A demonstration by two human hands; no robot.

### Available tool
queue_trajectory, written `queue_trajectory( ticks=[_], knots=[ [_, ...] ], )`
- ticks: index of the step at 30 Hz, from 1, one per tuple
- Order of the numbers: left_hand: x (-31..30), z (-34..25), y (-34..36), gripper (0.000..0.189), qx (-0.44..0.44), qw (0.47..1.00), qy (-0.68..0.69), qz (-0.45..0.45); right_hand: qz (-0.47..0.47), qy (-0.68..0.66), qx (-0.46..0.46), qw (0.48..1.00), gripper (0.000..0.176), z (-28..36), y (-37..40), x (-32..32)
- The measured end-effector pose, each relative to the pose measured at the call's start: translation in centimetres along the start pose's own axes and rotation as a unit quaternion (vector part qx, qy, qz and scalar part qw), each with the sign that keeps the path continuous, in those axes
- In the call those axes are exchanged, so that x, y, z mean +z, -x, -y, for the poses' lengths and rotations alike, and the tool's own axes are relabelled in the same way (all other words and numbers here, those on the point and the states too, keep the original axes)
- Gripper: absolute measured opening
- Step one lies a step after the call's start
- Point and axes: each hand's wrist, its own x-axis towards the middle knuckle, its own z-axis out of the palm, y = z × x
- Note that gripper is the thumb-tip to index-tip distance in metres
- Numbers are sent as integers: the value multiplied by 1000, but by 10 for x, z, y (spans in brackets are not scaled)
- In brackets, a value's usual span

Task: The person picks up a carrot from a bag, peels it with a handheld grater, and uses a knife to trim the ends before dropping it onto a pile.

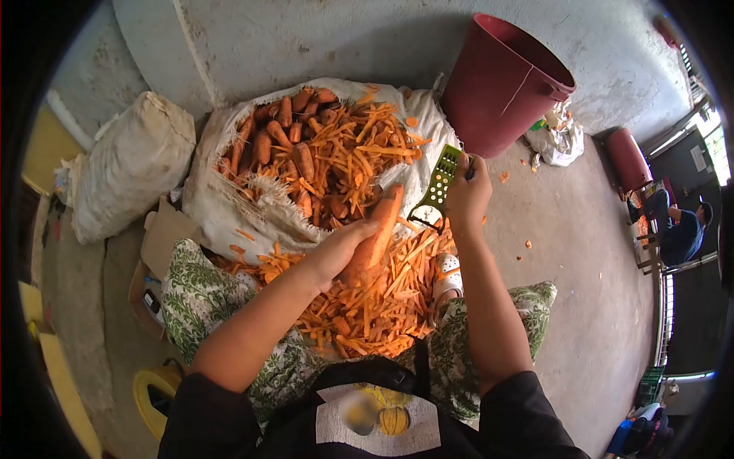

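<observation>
My left hand [342,249] grips a large peeled carrot [380,229], its tip pointing up and away from me. My right hand [468,195] holds a green peeler [440,183] by its handle, blade end hanging down close to the carrot's tip. Under both hands lies a heap of orange carrot peelings [375,302], spread across my lap on green patterned cloth [195,294].
An open white sack [229,203] of unpeeled carrots and peelings lies ahead. A tilted dark red bucket [501,84] leans at the wall. A filled white sack [130,164] sits left, cardboard [164,237] beside it. A seated person [680,229] is far right.
</observation>
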Motion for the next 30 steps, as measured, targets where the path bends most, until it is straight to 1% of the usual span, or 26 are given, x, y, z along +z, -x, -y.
queue_trajectory(
  ticks=[1, 2, 3, 4, 5, 6, 7, 8, 9, 10, 11, 12, 13, 14, 15, 18, 20, 21, 23, 24, 25, 26, 27, 28, 30],
  knots=[
    [0, 0, 0, 43, 1, 1000, 0, 0, -1, -11, 4, 1000, 28, 0, -1, 0],
    [1, 0, -1, 42, 3, 1000, 28, -9, -4, -46, 21, 999, 28, -2, -2, 2],
    [2, 0, -1, 41, 6, 998, 55, -18, -3, -46, 20, 999, 28, 1, -2, 1],
    [4, 0, -3, 41, 6, 998, 57, -18, 25, -88, 78, 993, 28, 5, 0, -1],
    [5, -2, -5, 40, -26, 995, 85, -38, 54, -129, 136, 981, 27, 10, 2, -4],
    [5, -4, -6, 39, -59, 990, 113, -58, 70, -190, 163, 966, 27, 22, 9, -6],
    [5, -4, -8, 39, -59, 990, 114, -58, 86, -250, 189, 946, 26, 33, 17, -5],
    [4, -3, -9, 37, -56, 988, 134, -52, 97, -257, 202, 940, 26, 22, 20, 4],
    [4, -3, -10, 36, -54, 985, 154, -45, 152, -283, 217, 922, 27, 29, 30, 4],
    [6, -4, -10, 36, -54, 985, 155, -45, 180, -285, 223, 915, 27, 34, 39, 5],
    [9, -4, -11, 35, -27, 980, 196, -15, 207, -286, 228, 907, 27, 37, 46, 7],
    [10, -5, -11, 34, -1, 971, 237, 14, 214, -271, 205, 916, 27, 35, 52, 11],
    [9, -4, -12, 34, -1, 971, 237, 14, 221, -256, 183, 923, 27, 29, 56, 16],
    [6, -1, -13, 32, -15, 965, 260, 40, 219, -230, 141, 938, 27, 21, 59, 21],
    [4, 1, -14, 29, -29, 957, 283, 65, 219, -230, 141, 938, 27, 21, 60, 21],
    [3, 5, -18, 29, -48, 959, 275, 40, 223, -227, 144, 937, 28, 22, 63, 20],
    [5, 4, -17, 29, -59, 957, 283, 32, 218, -183, 145, 948, 28, 23, 65, 18],
    [6, 3, -17, 29, -69, 955, 289, 24, 219, -182, 146, 948, 28, 24, 65, 18],
    [9, 5, -17, 31, -69, 959, 273, 15, 188, -150, 104, 965, 26, 27, 66, 16],
    [11, 6, -17, 34, -68, 964, 257, 6, 187, -149, 105, 965, 26, 28, 65, 14],
    [11, 6, -17, 34, -69, 964, 257, 6, 174, -60, 73, 980, 25, 29, 64, 12],
    [10, 7, -17, 34, -88, 980, 180, 12, 160, 29, 42, 986, 24, 28, 62, 10],
    [10, 7, -17, 35, -106, 989, 101, 18, 122, 36, 52, 991, 24, 18, 52, 11],
    [8, 8, -15, 35, -106, 989, 100, 18, 84, 44, 60, 994, 25, 4, 35, 11],
    [4, 9, -9, 39, -160, 973, 107, 126, 26, 77, 104, 991, 28, -5, 1, -4]
  ],
)
